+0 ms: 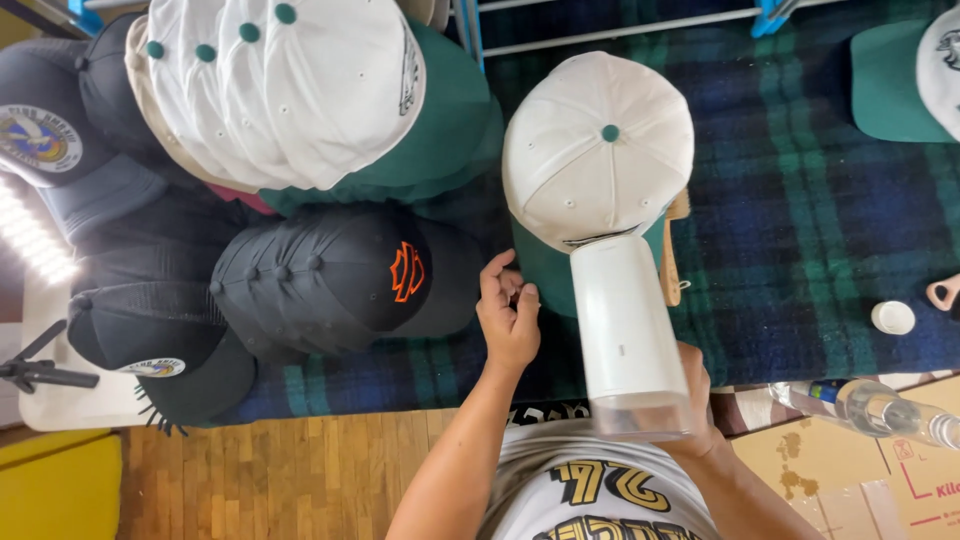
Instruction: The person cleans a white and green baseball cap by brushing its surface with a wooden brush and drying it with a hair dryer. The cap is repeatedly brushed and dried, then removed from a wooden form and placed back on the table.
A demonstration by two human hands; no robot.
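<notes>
Steaming a white cap [597, 150] near the worktop's front edge.
Right hand [700, 400] (mostly hidden) grips the steamer [625, 330] against the cap; left hand [508, 312] pinches its green brim [540, 275]. Finished-looking stacks [300, 90] sit left; this cap seems unfinished.

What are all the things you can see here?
White cap with green button: one, centre, on the plaid cloth.
White handheld appliance: one, pointing at that cap.
Stacked white and green caps: several, top left.
Black caps: several, left.
Wooden brush handle: one, beside the white cap.
Clear bottle: one, lying at right, white lid nearby.
Cardboard box: one, bottom right.
Left hand: by the cap's brim.
Right hand: holding the appliance.
</notes>
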